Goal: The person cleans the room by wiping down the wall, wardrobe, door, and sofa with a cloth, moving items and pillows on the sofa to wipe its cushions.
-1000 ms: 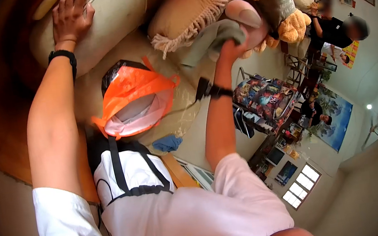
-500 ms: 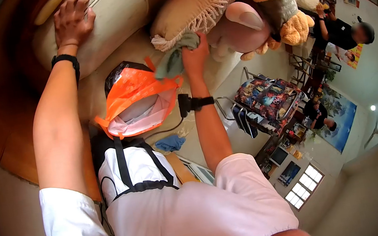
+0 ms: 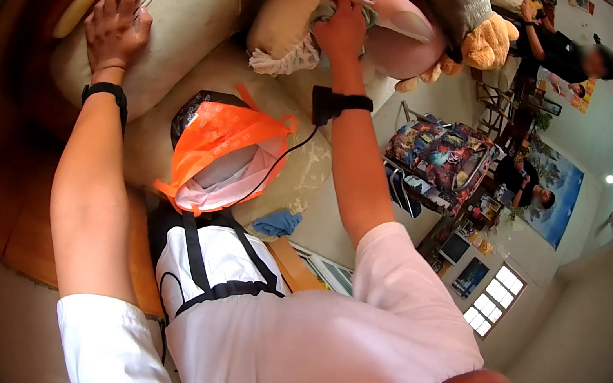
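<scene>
My left hand [image 3: 116,33] lies flat on a cream padded sofa part [image 3: 197,17], fingers stretched out. My right hand [image 3: 340,32] is closed around a grey-green cloth [image 3: 324,11], mostly hidden by the fingers. It is against the fringed side of a beige cushion [image 3: 284,16]. Just right of that hand sits a pinkish plush toy [image 3: 400,50], with an orange-brown teddy bear [image 3: 465,5] beyond it. Below and between my arms, an orange bag [image 3: 215,138] with a pale lining stands with its mouth towards me.
A crumpled blue cloth [image 3: 277,223] lies on the marbled cream seat [image 3: 296,173]. A chair draped with patterned fabric [image 3: 444,159] stands to the right. Two people in dark shirts, one person [image 3: 572,60] nearer the top and another person [image 3: 523,179] lower, are across the room.
My right hand has moved up and right with the grey-green cloth, from the cushion's lower edge onto its fringed side. The cushion's fringe is pushed out of shape. My left hand stays put.
</scene>
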Available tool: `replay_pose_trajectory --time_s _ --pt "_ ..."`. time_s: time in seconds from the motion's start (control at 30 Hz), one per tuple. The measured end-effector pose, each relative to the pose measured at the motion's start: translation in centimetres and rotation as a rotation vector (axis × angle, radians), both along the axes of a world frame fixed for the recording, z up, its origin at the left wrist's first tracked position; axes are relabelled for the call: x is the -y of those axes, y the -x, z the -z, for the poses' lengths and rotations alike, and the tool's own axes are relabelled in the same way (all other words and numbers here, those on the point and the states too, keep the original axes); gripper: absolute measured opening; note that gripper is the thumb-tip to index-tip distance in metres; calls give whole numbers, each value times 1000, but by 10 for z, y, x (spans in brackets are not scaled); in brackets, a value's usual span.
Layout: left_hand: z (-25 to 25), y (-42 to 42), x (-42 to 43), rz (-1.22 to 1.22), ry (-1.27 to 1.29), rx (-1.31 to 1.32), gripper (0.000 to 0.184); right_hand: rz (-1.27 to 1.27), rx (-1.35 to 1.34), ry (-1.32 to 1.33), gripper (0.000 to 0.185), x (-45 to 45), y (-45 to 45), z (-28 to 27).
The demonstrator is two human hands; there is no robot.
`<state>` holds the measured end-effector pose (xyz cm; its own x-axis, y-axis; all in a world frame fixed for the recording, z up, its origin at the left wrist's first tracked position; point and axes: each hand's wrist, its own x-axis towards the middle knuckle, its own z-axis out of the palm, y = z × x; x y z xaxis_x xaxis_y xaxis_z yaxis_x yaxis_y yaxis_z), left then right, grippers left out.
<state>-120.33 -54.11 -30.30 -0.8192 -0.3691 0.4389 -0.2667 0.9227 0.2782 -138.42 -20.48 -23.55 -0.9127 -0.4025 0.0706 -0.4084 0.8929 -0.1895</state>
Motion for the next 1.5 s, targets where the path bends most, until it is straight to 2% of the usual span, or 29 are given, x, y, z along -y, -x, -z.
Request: replay_pose_trajectory --time_s 0.07,0.13,0.27,0.33,0.37,0.43,0.53,0.6,0.67,0.77,0.87,1.0,1.07,1.1,1.17,1.23,1.27,1.33,1.37,1.43,1.5 --pt "2 2 2 5 -2 2 36 68 -6 -34 54 3 -15 -10" --pt "5 1 3 -2 -25 17 37 117 173 -116 52 5 -28 -23" --pt "2 1 0 1 -53 41 37 85 347 -159 49 -1 -44 -52" --pt "3 1 2 -6 -19 41 38 243 723 259 49 -20 -29 -69" --pt "5 2 2 -2 -15 40 38 246 722 263 49 -18 -25 -70" --pt "8 1 0 -6 -25 6 37 205 324 332 46 -14 -20 -67" --pt "3 1 0 -14 -5 27 36 197 210 197 46 -1 -28 -19" --pt "5 1 1 -6 -15 31 37 244 227 253 51 23 -48 -20" --pt "5 2 3 1 -23 36 38 234 171 106 55 38 -61 -22" --pt "3 3 2 -5 -47 25 38 180 90 63 57 35 -79 -15" --pt "2 4 1 23 -56 -5 38 191 180 191 56 25 -104 -13" --pt "-2 2 -1 14 -36 31 38 230 342 173 53 -6 -141 17" --pt "1 1 -1 15 -51 18 38 268 664 277 51 -26 -144 22" --pt "0 0 2 39 8 18 40 262 674 278 51 -24 -143 16" --pt "-13 -3 -6 33 -19 25 40 476 613 490 55 -24 -137 3" --pt "-16 -4 -10 32 -57 6 41 382 375 450 61 -32 -123 1" --pt "-17 -4 -10 35 -60 10 41 386 378 447 61 -26 -119 -11" --pt "-17 -3 -9 33 -57 16 41 324 132 504 71 0 -105 -46" --pt "-16 -3 -8 35 -53 18 41 326 133 509 71 11 -98 -55" --pt "-15 -3 -9 28 -39 6 41 332 330 288 79 23 -90 -65" --pt "-14 -2 -9 27 -22 4 41 279 277 271 78 7 -83 -28"
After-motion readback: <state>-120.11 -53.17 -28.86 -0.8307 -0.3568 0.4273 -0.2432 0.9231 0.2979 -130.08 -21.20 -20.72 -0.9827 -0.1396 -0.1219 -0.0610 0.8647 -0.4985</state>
